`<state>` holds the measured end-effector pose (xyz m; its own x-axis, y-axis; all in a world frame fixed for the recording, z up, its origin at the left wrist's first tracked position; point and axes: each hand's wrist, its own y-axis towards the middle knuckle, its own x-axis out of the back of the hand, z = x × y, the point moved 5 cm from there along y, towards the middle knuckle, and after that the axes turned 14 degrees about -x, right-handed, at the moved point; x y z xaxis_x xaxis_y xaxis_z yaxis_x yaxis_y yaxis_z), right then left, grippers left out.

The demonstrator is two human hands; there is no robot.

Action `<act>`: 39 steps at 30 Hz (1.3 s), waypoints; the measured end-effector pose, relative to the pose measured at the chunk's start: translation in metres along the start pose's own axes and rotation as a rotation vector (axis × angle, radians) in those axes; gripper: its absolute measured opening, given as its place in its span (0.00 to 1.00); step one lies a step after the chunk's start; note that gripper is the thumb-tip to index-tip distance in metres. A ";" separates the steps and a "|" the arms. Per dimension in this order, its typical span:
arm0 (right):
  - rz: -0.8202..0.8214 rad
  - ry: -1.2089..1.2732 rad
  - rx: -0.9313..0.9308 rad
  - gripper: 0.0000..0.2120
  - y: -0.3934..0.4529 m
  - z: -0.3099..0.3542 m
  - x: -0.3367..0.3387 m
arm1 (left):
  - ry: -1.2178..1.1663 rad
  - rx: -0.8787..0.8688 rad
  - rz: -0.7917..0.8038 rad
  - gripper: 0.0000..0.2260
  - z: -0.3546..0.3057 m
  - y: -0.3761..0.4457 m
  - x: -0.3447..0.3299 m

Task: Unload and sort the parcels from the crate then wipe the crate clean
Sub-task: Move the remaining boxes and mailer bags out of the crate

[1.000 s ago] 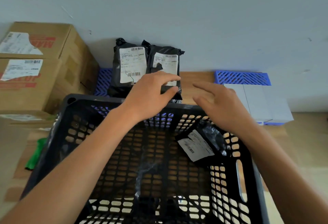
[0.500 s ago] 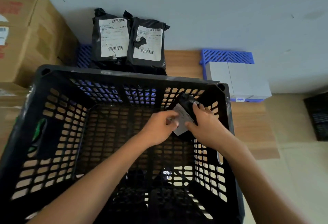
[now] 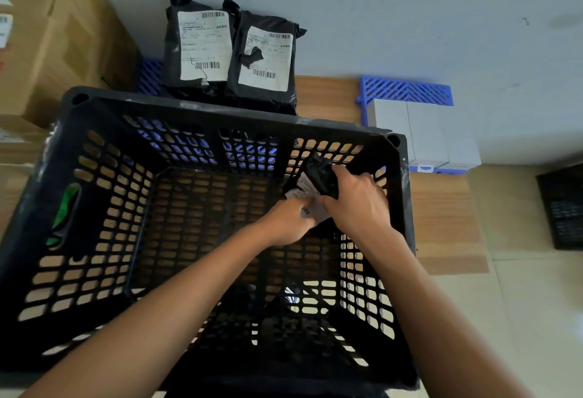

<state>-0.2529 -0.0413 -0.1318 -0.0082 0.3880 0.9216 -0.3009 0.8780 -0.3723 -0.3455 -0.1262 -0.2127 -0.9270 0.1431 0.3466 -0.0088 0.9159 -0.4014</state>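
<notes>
Pale grey wall [image 3: 410, 3] runs across the twelve o'clock side, matte and faintly scuffed, above a wood-grain board [image 3: 441, 208] lying on beige floor tiles [image 3: 536, 318]. Before me sits the crate [image 3: 220, 113], black hard plastic, rectangular, its walls and bottom pierced with rows of rounded slots. Both my hands are down inside it near the two o'clock corner. My right hand [image 3: 356, 205] has its fingers curled over a small parcel [image 3: 320, 176], crinkled glossy black film with a white paper label. My left hand [image 3: 288, 224] pinches the label end of it from the eight o'clock side. It rests against the crate's right wall, so that wall and my own fingers hide much of it.

Beyond the far rim, at twelve o'clock, two bags [image 3: 230, 50] of the same black film lean upright against the wall, touching each other, each with a white barcode label. They stand on a blue lattice tray [image 3: 150, 77]. At one o'clock a second blue tray [image 3: 407, 91] holds flat grey boxes [image 3: 429, 135]. Brown cartons [image 3: 53, 34] are stacked at ten o'clock. Something green [image 3: 63, 211] shows through the crate's left handle slot. A dark object [image 3: 564, 208] lies at three o'clock, cut off by the edge.
</notes>
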 end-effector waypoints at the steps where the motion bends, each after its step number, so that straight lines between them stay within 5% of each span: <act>1: -0.014 0.009 0.007 0.25 -0.002 0.001 0.001 | 0.017 0.001 0.011 0.21 -0.001 0.000 0.004; 7: -0.015 0.191 0.009 0.21 -0.008 0.003 0.013 | 0.078 -0.001 -0.011 0.22 -0.001 -0.012 0.026; 14: -0.012 0.675 0.013 0.23 -0.036 -0.019 0.052 | 0.019 -0.049 -0.362 0.18 -0.016 -0.057 0.080; 19: 0.165 0.998 -0.015 0.28 -0.046 -0.032 0.044 | 0.129 -0.035 -0.586 0.19 -0.025 -0.102 0.097; 24: 0.286 1.134 0.074 0.23 -0.053 -0.029 0.039 | 0.174 -0.030 -0.689 0.22 -0.029 -0.137 0.091; 32: 0.292 1.080 0.227 0.18 -0.078 -0.007 0.055 | 0.348 -0.182 -0.717 0.25 -0.061 -0.176 0.099; 39: 0.302 0.994 0.375 0.15 -0.122 0.036 0.086 | 0.062 -0.348 -0.508 0.26 -0.057 -0.222 0.109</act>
<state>-0.2516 -0.1249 -0.0031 0.5894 0.7723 0.2368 -0.6872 0.6335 -0.3556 -0.4231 -0.2927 -0.0376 -0.8155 -0.3314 0.4745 -0.3114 0.9423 0.1229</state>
